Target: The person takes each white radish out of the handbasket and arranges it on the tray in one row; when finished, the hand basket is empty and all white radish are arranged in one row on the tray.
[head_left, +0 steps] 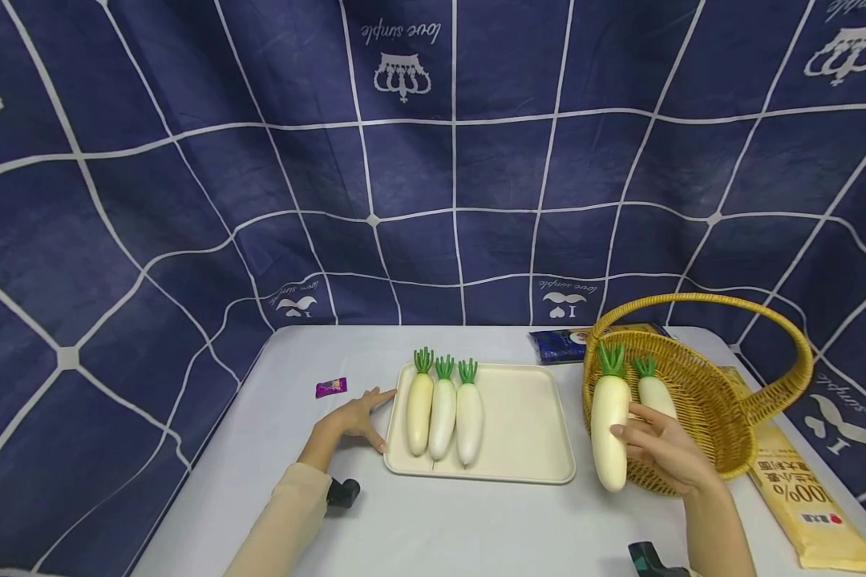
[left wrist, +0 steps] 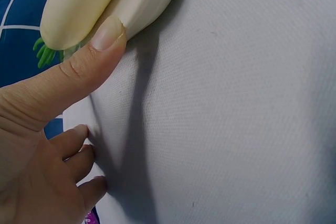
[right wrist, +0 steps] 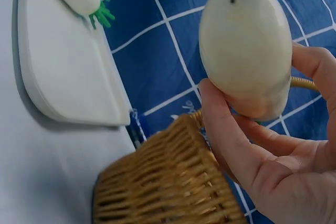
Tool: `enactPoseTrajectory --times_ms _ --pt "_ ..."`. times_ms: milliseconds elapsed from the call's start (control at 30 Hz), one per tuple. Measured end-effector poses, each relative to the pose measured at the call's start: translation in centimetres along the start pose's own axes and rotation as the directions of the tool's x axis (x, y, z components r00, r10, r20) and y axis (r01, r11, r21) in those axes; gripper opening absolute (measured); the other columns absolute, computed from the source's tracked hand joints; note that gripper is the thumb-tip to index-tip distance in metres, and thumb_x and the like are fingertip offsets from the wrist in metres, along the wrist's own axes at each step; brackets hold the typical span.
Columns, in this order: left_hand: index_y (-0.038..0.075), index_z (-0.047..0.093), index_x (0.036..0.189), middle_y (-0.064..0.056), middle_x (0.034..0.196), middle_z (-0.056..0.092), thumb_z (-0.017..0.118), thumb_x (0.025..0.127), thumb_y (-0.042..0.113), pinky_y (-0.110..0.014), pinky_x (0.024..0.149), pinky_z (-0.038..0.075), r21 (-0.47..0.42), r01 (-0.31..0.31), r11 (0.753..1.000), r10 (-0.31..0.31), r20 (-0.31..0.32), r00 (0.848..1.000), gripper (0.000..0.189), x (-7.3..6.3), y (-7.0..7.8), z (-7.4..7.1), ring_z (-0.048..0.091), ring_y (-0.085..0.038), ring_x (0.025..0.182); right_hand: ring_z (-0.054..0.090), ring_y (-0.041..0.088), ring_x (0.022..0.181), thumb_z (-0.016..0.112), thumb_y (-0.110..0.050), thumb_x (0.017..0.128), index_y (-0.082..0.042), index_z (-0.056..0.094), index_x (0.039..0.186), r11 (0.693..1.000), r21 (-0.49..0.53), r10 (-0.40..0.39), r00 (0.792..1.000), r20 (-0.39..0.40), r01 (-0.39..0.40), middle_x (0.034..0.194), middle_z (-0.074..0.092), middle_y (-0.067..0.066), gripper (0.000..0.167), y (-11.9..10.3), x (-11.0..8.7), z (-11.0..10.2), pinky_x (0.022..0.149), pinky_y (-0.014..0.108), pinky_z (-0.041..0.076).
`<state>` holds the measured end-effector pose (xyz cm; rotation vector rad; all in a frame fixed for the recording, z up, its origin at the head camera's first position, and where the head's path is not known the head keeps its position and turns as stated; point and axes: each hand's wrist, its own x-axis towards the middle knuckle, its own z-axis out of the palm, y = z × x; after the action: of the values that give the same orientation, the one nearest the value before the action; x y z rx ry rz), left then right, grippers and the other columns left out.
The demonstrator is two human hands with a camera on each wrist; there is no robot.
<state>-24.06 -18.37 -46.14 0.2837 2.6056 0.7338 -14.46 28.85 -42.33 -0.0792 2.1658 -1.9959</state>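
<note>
- White radish (head_left: 655,394) in the wicker basket (head_left: 709,394): lower end hidden behind the right hand (head_left: 673,455).
- Blue packet (head_left: 557,347): partly hidden behind the basket.
- Purple packet (head_left: 331,388): print too small to read; cut off by left wrist view's lower edge.

A blue packet (head_left: 557,346) with a pale print lies flat, partly hidden from view, and the white surface (head_left: 505,529) spreads beneath it. Well to the left of the blue packet and a little nearer the front is a small purple packet (head_left: 331,388). To the right of the blue packet and nearer the front, a long yellow bag (head_left: 811,513) printed "100%" lies aslant. Behind the blue packet hangs a dark blue cloth (head_left: 498,168) with white grid lines, crowns and upside-down "love simple" lettering.
</note>
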Motion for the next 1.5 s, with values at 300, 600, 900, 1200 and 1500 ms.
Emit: enactPoseTrajectory --times_ms 300,600,900,1200,1500 --pt "0.013 0.034 0.146 -0.026 0.152 0.017 0.09 0.054 0.016 -0.067 0.107 0.012 0.002 -0.012 1.0 0.012 -0.001 1.0 0.107 -0.2 0.1 0.0 0.012 -0.046 0.139 0.065 0.01 0.091 0.056 -0.005 0.089 0.019 0.01 0.14 1.0 0.016 -0.008 1.0 0.024 0.008 0.11 0.06 0.013 0.072 -0.2 0.1 1.7 0.078 0.029 0.056" --pt "0.014 0.034 0.146 -0.026 0.152 0.017 0.09 0.055 0.016 -0.068 0.106 0.013 0.005 -0.008 1.0 0.008 -0.002 1.0 0.107 -0.2 0.0 -0.1 0.012 -0.047 0.139 0.064 0.013 0.097 0.058 -0.008 0.089 0.017 0.002 0.142 1.0 0.019 -0.006 0.997 0.074 0.005 0.128 0.044 0.039 0.081 -0.2 0.4 3.4 0.082 0.03 0.055" --pt "0.014 0.033 0.147 -0.026 0.152 0.016 0.089 0.056 0.017 -0.069 0.106 0.012 0.002 -0.005 1.0 0.005 0.005 1.0 0.107 -0.4 0.0 0.0 0.012 -0.05 0.138 0.063 0.014 0.097 0.061 -0.008 0.086 0.015 0.008 0.143 1.0 0.014 -0.003 0.996 0.092 0.002 0.125 0.049 0.034 0.081 0.1 0.9 4.4 0.082 0.031 0.054" --pt "0.015 0.033 0.147 -0.025 0.153 0.015 0.089 0.055 0.019 -0.068 0.107 0.012 0.001 -0.009 1.0 0.009 0.003 1.0 0.108 0.0 -0.1 -0.1 0.011 -0.048 0.139 0.062 0.023 0.101 0.062 -0.008 0.082 0.016 0.008 0.142 1.0 -0.003 -0.009 0.992 0.125 0.01 0.126 0.047 0.038 0.084 0.3 1.9 5.6 0.082 0.034 0.055" --pt "0.015 0.034 0.147 -0.026 0.153 0.014 0.089 0.055 0.016 -0.068 0.107 0.011 -0.004 -0.015 1.0 0.015 0.006 1.0 0.107 0.1 -0.2 0.0 0.01 -0.047 0.139 0.062 0.023 0.1 0.062 -0.009 0.082 0.017 0.017 0.141 0.999 -0.05 0.016 0.994 0.109 -0.01 0.121 0.053 0.034 0.079 0.1 3.5 6.4 0.08 0.031 0.054"
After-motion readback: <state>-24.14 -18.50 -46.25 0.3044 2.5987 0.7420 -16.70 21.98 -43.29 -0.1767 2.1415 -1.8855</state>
